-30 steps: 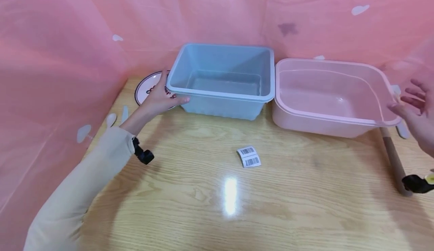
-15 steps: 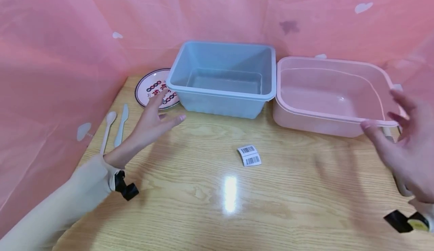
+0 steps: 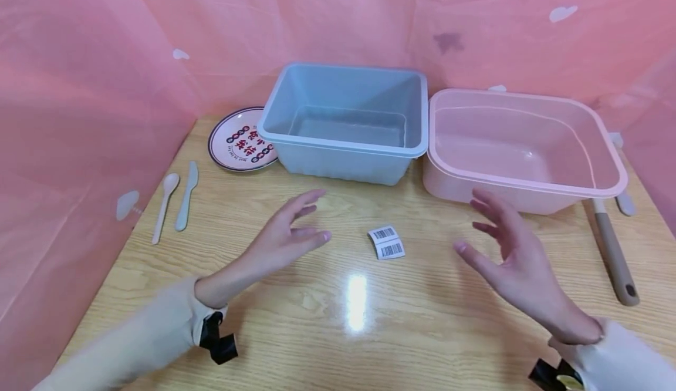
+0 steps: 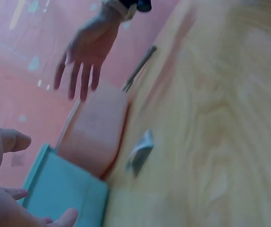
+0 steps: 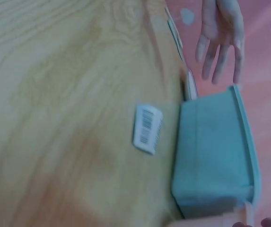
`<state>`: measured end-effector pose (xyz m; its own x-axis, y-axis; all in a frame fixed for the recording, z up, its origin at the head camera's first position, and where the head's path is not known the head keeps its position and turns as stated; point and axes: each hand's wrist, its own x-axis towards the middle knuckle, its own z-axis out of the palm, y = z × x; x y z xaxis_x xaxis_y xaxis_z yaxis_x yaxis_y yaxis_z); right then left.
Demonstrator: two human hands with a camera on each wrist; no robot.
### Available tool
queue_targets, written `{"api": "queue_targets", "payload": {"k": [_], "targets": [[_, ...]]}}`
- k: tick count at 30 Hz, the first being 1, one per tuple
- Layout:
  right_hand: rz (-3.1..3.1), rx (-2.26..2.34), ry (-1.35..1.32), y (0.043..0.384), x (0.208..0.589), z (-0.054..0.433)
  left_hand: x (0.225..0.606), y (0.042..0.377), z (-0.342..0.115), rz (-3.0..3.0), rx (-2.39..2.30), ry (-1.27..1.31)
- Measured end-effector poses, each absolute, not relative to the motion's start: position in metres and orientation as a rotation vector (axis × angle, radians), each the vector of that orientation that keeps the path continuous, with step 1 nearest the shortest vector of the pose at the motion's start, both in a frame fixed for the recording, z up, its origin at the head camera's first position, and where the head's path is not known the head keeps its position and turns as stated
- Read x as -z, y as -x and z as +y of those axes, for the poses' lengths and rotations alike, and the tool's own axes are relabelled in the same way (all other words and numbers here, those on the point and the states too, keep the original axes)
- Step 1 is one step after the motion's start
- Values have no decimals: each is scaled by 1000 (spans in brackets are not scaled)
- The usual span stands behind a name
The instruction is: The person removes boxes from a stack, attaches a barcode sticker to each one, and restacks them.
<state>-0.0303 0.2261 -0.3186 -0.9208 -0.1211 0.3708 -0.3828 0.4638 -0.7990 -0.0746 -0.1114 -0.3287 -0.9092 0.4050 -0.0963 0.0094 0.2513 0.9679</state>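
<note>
Both hands hover over the wooden table in the head view, holding nothing. My left hand (image 3: 282, 235) is left of a small white barcode label (image 3: 386, 242), its fingers loosely extended. My right hand (image 3: 512, 256) is to the label's right, thumb and fingers spread apart. Behind them a blue-grey plastic bin (image 3: 343, 162) and a pink plastic basin (image 3: 496, 191) stand side by side, neither touched. In the right wrist view the label (image 5: 147, 128) lies on the table near the blue bin (image 5: 211, 151).
A printed plate (image 3: 237, 144) lies partly behind the blue bin's left end. A white spoon (image 3: 165, 203) and a pale knife (image 3: 187, 194) lie at the left. At the right are a brown-handled utensil (image 3: 615, 256) and another pale utensil end (image 3: 625, 203). Pink cloth (image 3: 348, 15) hangs behind.
My left hand has left the blue bin's rim and moved right and nearer. My right hand has come inward from the pink basin's right end. Both containers stay about where they were.
</note>
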Motion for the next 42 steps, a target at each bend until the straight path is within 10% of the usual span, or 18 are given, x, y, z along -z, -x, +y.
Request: {"api": "queue_targets", "payload": {"k": [42], "targets": [[-2773,-2080,-51,67,387,176,394,72,-43,1573,-1858,-74]]}}
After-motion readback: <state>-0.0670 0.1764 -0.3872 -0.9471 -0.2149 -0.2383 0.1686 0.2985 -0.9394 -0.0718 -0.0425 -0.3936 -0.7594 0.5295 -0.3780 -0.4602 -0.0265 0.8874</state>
